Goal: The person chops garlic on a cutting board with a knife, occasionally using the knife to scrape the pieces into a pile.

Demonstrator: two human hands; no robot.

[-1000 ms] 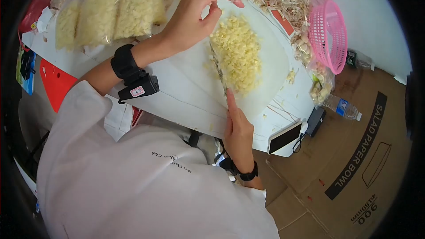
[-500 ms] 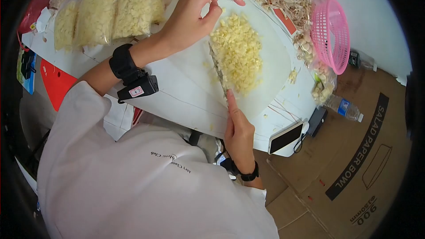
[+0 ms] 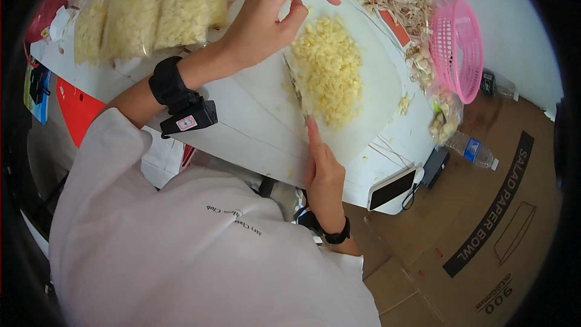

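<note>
On the white shirt (image 3: 200,260), "Club" can be read. The knife (image 3: 295,88) is gripped in the right hand (image 3: 325,177), its index finger extended towards the blade. Beside the blade, chopped pale pieces (image 3: 330,72) are heaped on the white board (image 3: 380,88). The left hand (image 3: 267,17) is arched above, fingers curved and parted from the thumb, nothing seen held. On the brown cardboard (image 3: 423,218), "SALAD PAPER BOWL" and "900" are printed.

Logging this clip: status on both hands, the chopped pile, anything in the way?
Right hand gripping knife; left hand open, apparently empty. Chopped garlic heaped on white cutting board, beside the knife. Nothing seen blocking the knife.
</note>
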